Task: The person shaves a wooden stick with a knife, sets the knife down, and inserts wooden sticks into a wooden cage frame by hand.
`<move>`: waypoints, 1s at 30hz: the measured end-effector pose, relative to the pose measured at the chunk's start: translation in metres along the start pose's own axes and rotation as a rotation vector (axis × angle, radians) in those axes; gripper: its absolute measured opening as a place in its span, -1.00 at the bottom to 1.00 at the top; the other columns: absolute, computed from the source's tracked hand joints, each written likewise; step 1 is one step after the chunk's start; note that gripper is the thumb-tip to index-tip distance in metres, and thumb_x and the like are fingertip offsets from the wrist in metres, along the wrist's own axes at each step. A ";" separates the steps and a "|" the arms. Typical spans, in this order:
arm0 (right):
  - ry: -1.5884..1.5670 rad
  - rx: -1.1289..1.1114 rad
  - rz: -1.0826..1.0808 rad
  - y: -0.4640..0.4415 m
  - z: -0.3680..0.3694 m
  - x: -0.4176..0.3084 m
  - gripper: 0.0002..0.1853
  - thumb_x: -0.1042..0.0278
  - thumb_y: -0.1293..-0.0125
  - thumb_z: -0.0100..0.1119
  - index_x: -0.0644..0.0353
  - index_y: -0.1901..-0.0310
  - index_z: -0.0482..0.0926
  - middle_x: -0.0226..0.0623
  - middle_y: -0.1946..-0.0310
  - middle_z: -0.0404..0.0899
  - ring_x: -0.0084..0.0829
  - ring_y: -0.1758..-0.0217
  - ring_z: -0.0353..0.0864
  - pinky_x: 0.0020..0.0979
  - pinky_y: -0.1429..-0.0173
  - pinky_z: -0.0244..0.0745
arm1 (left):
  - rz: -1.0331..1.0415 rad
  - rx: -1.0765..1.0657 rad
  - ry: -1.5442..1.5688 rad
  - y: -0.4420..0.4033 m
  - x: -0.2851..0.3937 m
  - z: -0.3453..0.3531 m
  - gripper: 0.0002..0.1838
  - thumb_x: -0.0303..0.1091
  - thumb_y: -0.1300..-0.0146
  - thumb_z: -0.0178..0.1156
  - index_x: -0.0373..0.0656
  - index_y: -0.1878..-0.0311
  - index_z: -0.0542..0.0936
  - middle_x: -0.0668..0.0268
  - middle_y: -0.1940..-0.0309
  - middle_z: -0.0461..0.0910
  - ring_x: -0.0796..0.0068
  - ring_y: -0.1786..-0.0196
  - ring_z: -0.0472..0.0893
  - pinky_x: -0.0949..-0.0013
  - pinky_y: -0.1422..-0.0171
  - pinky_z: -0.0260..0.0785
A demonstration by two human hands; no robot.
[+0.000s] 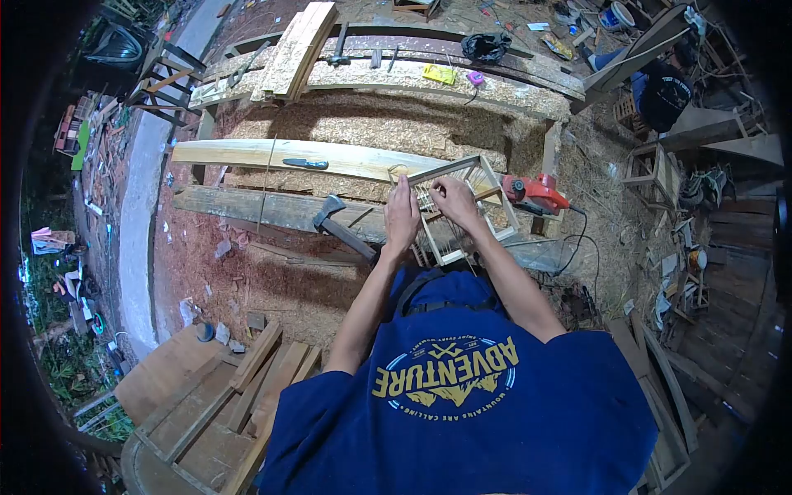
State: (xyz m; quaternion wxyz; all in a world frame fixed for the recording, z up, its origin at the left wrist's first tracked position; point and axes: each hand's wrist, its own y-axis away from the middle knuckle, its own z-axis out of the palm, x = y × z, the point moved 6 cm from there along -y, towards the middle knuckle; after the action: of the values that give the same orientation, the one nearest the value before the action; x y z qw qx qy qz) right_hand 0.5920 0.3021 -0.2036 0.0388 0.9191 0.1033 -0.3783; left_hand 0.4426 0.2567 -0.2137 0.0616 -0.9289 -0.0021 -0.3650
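A small cage-like wooden frame (487, 177) with thin rods across it rests tilted at the bench edge in front of my body. My left hand (403, 216) is closed at its left side, fingers pressed together against the frame. By those fingertips a thin curled strip (398, 170) stands out over the plank. My right hand (456, 203) is over the rods, its fingers bent into a pinch; whatever they hold is too small to make out. Left of my hands lies a hatchet (332, 216), and a knife (305, 163) is on the pale plank behind it.
A red power planer (536, 194) with a black cord sits right of the frame. Across the far bench (379, 77) are stacked boards (301, 49), a hammer (339, 45), a pink tape measure (475, 77) and a black bag (485, 46). Wood shavings cover the ground; timber offcuts (272, 371) lie lower left.
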 end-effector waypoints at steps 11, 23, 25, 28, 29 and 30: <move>0.023 0.090 0.000 0.005 -0.007 -0.012 -0.76 0.26 -0.18 0.32 0.18 0.17 0.75 -0.15 0.29 0.72 -0.11 0.13 0.67 -0.17 -0.06 0.52 | -0.022 -0.015 0.019 0.000 0.000 0.000 -0.42 -0.24 -0.51 -0.09 -0.33 -0.49 0.19 0.01 -0.42 0.33 0.04 -0.41 0.35 0.06 -0.40 0.22; -0.002 0.079 -0.069 0.009 0.003 -0.006 -0.79 0.34 -0.12 0.29 0.17 0.21 0.75 -0.13 0.29 0.71 -0.11 0.14 0.66 -0.16 -0.06 0.51 | -0.028 0.006 -0.032 0.005 0.008 -0.009 -0.43 -0.25 -0.51 -0.09 -0.35 -0.48 0.22 -0.02 -0.38 0.38 0.03 -0.38 0.38 0.06 -0.38 0.25; -0.023 0.069 -0.043 0.011 0.001 -0.008 -0.79 0.32 -0.11 0.27 0.17 0.25 0.76 -0.11 0.33 0.70 -0.07 0.15 0.65 -0.13 -0.08 0.50 | -0.027 0.008 -0.030 0.007 0.007 -0.008 -0.43 -0.25 -0.51 -0.08 -0.36 -0.47 0.22 -0.03 -0.38 0.38 0.03 -0.37 0.39 0.05 -0.37 0.26; -0.034 0.066 -0.029 0.012 0.002 -0.008 -0.79 0.32 -0.10 0.25 0.17 0.26 0.76 -0.09 0.33 0.69 -0.06 0.14 0.63 -0.12 -0.09 0.48 | -0.017 0.015 -0.006 0.008 0.007 -0.009 -0.43 -0.26 -0.51 -0.08 -0.36 -0.47 0.22 -0.03 -0.37 0.39 0.02 -0.36 0.40 0.05 -0.35 0.27; -0.034 0.066 -0.028 0.013 0.004 -0.007 -0.79 0.32 -0.10 0.25 0.17 0.26 0.76 -0.08 0.32 0.69 -0.06 0.13 0.63 -0.11 -0.10 0.48 | -0.020 0.009 -0.004 0.009 0.007 -0.010 -0.44 -0.26 -0.51 -0.07 -0.36 -0.47 0.23 -0.03 -0.37 0.39 0.02 -0.36 0.40 0.05 -0.35 0.28; -0.015 0.084 -0.047 0.013 0.005 -0.007 -0.79 0.33 -0.11 0.26 0.17 0.25 0.76 -0.10 0.33 0.69 -0.07 0.14 0.64 -0.13 -0.08 0.49 | -0.022 0.006 -0.002 0.009 0.007 -0.010 -0.44 -0.26 -0.50 -0.07 -0.36 -0.47 0.23 -0.03 -0.37 0.39 0.02 -0.36 0.40 0.05 -0.34 0.28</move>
State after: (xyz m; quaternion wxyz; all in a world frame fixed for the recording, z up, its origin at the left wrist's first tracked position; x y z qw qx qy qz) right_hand 0.5867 0.2871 -0.2018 -0.0079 0.9144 0.1086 -0.3899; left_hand 0.4411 0.2462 -0.2023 0.0602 -0.9290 -0.0136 -0.3650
